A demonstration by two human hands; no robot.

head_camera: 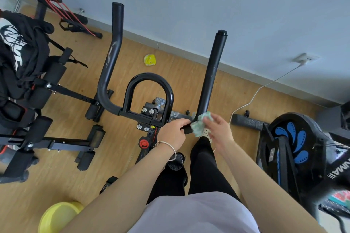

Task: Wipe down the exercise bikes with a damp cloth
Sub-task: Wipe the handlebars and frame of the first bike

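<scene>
The black steel exercise bike stands directly ahead of the person, its handlebars reaching away toward the far wall. The left hand is wrapped firmly around the short black crossbar at the near end of the handlebars, thumb and fingers closed on the tube, steadying it. Just to its right, the right hand holds a crumpled pale green and white cloth, with its fingers bent loosely over it, and presses it against the foot of the straight black right-hand prong.

That prong is what matters for the next stroke. Its long axis runs from the cloth away to the far side, leaning slightly right, and ends in a capped tip near the wall. The cloth sits at the near end, so the unwiped length most likely lies wholly beyond the right hand, which is the nearer hand and is already on it. A stroke would have to follow the tube outward, away from the body.

The curved black left-hand prong and the glossy black centre loop lie left of both hands. A second black bike with a blue-patterned flywheel stands well to the right.
</scene>
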